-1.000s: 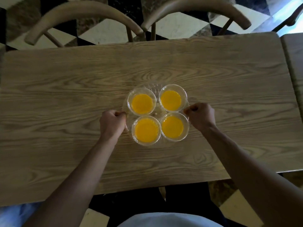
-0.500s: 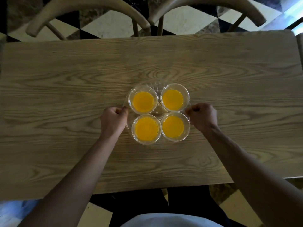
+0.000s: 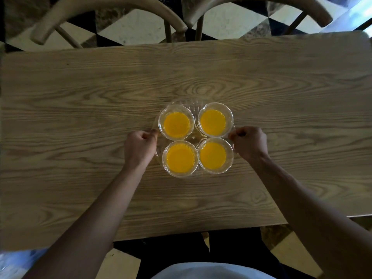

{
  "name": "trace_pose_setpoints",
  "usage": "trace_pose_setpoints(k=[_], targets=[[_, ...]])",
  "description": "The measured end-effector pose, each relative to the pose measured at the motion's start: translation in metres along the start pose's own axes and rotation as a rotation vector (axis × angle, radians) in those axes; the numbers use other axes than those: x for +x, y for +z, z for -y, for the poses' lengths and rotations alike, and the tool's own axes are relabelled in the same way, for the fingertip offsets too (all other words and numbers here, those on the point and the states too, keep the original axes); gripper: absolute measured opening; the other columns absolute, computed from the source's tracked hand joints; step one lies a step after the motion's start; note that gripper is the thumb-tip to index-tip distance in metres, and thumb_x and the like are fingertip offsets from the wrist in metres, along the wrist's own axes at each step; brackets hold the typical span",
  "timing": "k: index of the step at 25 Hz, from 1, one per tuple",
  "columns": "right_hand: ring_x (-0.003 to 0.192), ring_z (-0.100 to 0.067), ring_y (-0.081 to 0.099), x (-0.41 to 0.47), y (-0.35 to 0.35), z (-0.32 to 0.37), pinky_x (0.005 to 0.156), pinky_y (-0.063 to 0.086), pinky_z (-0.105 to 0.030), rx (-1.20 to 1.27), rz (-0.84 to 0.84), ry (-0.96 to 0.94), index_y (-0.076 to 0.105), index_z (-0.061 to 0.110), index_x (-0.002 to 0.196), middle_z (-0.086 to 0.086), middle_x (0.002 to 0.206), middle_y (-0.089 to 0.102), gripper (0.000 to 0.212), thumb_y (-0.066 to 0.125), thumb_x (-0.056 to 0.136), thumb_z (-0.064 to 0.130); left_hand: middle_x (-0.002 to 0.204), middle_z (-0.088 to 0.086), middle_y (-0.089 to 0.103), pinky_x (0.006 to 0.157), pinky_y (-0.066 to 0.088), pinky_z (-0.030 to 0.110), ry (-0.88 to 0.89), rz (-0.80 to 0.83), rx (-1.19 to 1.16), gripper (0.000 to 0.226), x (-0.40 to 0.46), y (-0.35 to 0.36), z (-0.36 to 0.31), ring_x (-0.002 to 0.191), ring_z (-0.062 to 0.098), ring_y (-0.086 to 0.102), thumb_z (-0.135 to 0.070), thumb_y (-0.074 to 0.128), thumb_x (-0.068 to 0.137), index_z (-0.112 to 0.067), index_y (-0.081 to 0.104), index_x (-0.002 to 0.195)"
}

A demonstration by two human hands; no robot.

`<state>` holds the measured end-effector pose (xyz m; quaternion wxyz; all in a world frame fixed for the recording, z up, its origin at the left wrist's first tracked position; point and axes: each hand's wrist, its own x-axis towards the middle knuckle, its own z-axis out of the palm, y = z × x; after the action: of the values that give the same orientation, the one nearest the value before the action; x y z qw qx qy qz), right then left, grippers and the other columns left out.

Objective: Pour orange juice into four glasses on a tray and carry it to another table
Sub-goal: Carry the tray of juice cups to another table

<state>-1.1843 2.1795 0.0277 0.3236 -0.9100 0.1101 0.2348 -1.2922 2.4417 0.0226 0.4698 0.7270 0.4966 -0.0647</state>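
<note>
A clear round glass tray (image 3: pixel 194 137) rests on the wooden table (image 3: pixel 80 117) near its middle. Several glasses of orange juice stand on it in a square: back left (image 3: pixel 176 122), back right (image 3: pixel 213 120), front left (image 3: pixel 180 158), front right (image 3: pixel 213 156). My left hand (image 3: pixel 140 147) is closed on the tray's left rim. My right hand (image 3: pixel 249 142) is closed on its right rim. Both fists hide the rim parts they grip.
Two curved wooden chair backs (image 3: pixel 112 11) (image 3: pixel 261 7) stand just beyond the table's far edge, over a black-and-white tiled floor (image 3: pixel 136 25). My legs and pale shirt (image 3: pixel 211 270) are against the near edge.
The tray and both hands keep the same hold and place on the table. The view has shifted slightly, so the table sits a little further left and lower.
</note>
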Motion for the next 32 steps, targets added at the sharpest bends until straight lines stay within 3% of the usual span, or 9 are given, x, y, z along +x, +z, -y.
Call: trace_pose_setpoints(k=[6,13,15,18,24,29,32], targets=[[0.072,-0.015,0.073,-0.002,0.004,0.001,0.074,0.063,-0.034,0.012,0.009,0.000,0.081,0.015,0.082,0.011,0.067,0.070,0.012,0.070,0.087,0.015,0.053,0.004,0.071,0.070,0.065,0.059,0.013,0.016,0.001,0.038,0.004,-0.001,0.007,0.058,0.031,0.074,-0.038,0.071,0.091,-0.012,0.071,0.063],[0.075,-0.019,0.074,0.002,0.008,-0.001,0.076,0.063,-0.040,-0.009,-0.006,0.000,0.082,0.014,0.083,-0.001,0.077,0.078,0.014,0.070,0.085,0.020,0.056,0.006,0.071,0.069,0.065,0.061,0.027,0.028,-0.026,0.034,0.005,-0.001,0.010,0.057,0.032,0.073,-0.035,0.070,0.093,-0.012,0.071,0.067],[0.073,-0.021,0.074,0.001,0.009,-0.003,0.071,0.063,-0.041,-0.031,-0.003,-0.011,0.081,0.011,0.081,-0.005,0.074,0.077,0.018,0.068,0.086,0.022,0.055,0.005,0.072,0.070,0.064,0.061,0.028,0.029,-0.022,0.036,0.006,-0.002,0.013,0.061,0.038,0.075,-0.037,0.069,0.090,-0.012,0.071,0.064],[0.064,-0.021,0.073,0.001,0.008,-0.005,0.061,0.061,-0.040,-0.058,0.015,-0.017,0.078,0.007,0.075,-0.011,0.070,0.075,0.023,0.067,0.084,0.025,0.052,0.001,0.070,0.072,0.065,0.057,0.036,0.029,0.012,0.037,0.004,-0.002,0.012,0.061,0.035,0.075,-0.035,0.068,0.094,-0.014,0.070,0.062],[0.067,-0.028,0.074,-0.001,0.005,-0.007,0.063,0.062,-0.042,-0.077,0.018,-0.042,0.076,0.007,0.068,-0.008,0.062,0.073,0.023,0.066,0.084,0.022,0.062,0.005,0.074,0.074,0.065,0.052,0.066,0.006,0.061,0.034,-0.001,-0.001,0.011,0.064,0.031,0.076,-0.031,0.067,0.095,-0.016,0.069,0.065],[0.068,-0.028,0.073,-0.004,0.005,-0.010,0.066,0.062,-0.045,-0.067,0.003,-0.058,0.076,0.006,0.073,-0.009,0.067,0.074,0.024,0.065,0.085,0.023,0.065,0.005,0.075,0.076,0.064,0.052,0.082,0.018,0.065,0.033,-0.003,-0.004,0.013,0.067,0.031,0.077,-0.042,0.063,0.085,-0.014,0.072,0.071],[0.070,-0.025,0.074,-0.007,0.001,-0.011,0.070,0.062,-0.045,-0.060,0.015,-0.063,0.077,0.009,0.079,-0.006,0.072,0.076,0.021,0.063,0.087,0.022,0.070,-0.002,0.077,0.080,0.065,0.051,0.079,0.023,0.066,0.020,-0.005,-0.006,0.013,0.072,0.026,0.078,-0.039,0.066,0.087,-0.021,0.073,0.082]])
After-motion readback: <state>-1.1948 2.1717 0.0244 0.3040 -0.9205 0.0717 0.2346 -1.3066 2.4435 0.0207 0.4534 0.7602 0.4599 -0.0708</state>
